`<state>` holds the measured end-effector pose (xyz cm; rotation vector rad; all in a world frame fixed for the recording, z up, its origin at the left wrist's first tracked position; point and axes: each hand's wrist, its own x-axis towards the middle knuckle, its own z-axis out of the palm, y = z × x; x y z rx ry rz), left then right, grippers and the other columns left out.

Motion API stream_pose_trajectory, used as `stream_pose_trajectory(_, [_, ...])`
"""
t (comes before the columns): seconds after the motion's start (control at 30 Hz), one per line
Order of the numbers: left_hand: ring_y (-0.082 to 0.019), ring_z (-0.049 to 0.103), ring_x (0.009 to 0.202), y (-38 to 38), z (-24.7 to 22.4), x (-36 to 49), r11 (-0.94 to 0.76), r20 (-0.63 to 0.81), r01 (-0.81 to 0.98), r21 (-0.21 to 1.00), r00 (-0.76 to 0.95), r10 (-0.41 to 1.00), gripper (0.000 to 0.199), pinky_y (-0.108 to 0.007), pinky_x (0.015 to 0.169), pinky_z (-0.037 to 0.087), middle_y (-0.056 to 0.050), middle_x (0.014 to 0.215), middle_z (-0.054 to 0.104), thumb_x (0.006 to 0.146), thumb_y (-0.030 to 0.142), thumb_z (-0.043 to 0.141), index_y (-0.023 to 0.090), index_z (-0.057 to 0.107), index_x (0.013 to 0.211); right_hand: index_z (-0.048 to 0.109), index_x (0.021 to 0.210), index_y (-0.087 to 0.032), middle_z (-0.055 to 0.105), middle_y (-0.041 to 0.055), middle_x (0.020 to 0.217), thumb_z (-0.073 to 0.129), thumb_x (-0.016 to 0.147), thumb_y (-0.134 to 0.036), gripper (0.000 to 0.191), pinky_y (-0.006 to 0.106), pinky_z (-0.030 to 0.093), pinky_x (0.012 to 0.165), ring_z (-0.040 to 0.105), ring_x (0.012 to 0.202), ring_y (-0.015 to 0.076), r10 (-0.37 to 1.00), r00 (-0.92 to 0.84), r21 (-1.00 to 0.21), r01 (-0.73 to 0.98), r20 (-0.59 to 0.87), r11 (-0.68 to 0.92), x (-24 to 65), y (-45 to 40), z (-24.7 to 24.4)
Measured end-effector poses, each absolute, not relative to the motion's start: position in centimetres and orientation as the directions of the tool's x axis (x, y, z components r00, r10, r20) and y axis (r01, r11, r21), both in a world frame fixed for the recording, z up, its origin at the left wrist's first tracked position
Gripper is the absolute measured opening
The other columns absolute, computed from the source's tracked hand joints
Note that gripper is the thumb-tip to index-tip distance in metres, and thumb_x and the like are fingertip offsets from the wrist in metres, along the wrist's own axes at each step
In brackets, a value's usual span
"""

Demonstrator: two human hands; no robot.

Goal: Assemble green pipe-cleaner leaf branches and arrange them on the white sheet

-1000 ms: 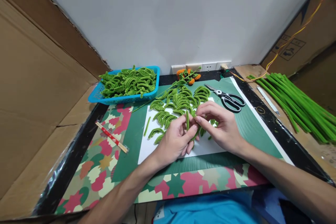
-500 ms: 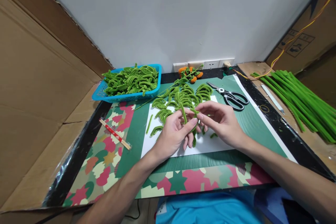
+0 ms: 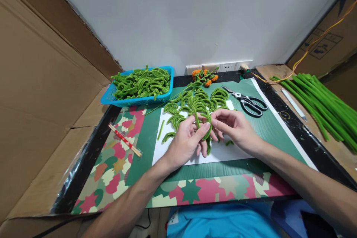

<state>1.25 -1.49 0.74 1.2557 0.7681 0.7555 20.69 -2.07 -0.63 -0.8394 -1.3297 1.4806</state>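
Observation:
Over a white paper sheet (image 3: 164, 150), my left hand (image 3: 187, 139) pinches a bent green fuzzy stem piece (image 3: 206, 131) between thumb and fingers. My right hand (image 3: 237, 128) is closed on the upper part of the same piece, its thumb and index finger pressed together. Both hands nearly meet, and the fingertips hide part of the piece. Behind them, many curved green fuzzy pieces (image 3: 200, 102) lie in bunches on the paper and the green mat. More green pieces hang or lie just below my fingers.
At the back left stands a blue basket (image 3: 131, 102) full of green pieces. Scissors (image 3: 251, 105) and an orange-and-green flower sprig (image 3: 205, 77) lie behind. Wrapped chopsticks (image 3: 125, 140) rest at left. On the right are long green stems (image 3: 326, 104) and a white stick (image 3: 293, 104).
The green piece between my fingers now stands more upright and shows more of its length. My hands have barely moved; the whole view has shifted slightly.

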Motion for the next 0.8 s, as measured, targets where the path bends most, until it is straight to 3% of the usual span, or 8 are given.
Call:
stream_pose_trajectory(0.33, [-0.012,0.068,0.042,-1.23,0.48,1.21,0.12,-0.036,-0.124,0.985,0.536,0.844,0.033,-0.015,0.036,0.046,-0.003,0.083,0.078,0.103,0.043,0.072,0.017,0.053,0.11,0.061,0.096,-0.02,0.062,-0.0041,0.065,0.076,0.098,-0.054,0.038,0.021,0.042,0.047,0.051,0.053,0.01,0.922,-0.383,-0.949,-0.308,0.054,-0.072,20.14,-2.35,-0.45])
stream_pose_trajectory(0.63, [-0.01,0.065,0.042,-1.06,0.38,1.03,0.125,-0.045,-0.116,0.985,0.53,0.847,0.032,-0.017,0.037,0.049,-0.002,0.082,0.077,0.098,0.038,0.079,0.016,0.056,0.102,0.063,0.096,-0.019,0.065,-0.0033,0.069,0.076,0.099,-0.048,0.032,0.02,0.045,0.047,0.053,0.052,0.0091,0.931,-0.355,-0.959,-0.283,0.087,-0.018,20.44,-2.25,-0.55])
stream_pose_trajectory(0.8, [-0.009,0.063,0.041,-1.12,0.35,1.21,0.134,-0.045,-0.132,0.982,0.528,0.848,0.034,-0.015,0.036,0.046,0.003,0.075,0.071,0.097,0.039,0.08,0.018,0.054,0.104,0.064,0.107,-0.02,0.068,-0.0034,0.073,0.08,0.097,-0.047,0.033,0.02,0.047,0.045,0.055,0.051,0.0093,0.939,-0.326,-0.96,-0.279,0.107,0.012,20.51,-2.29,-0.67])
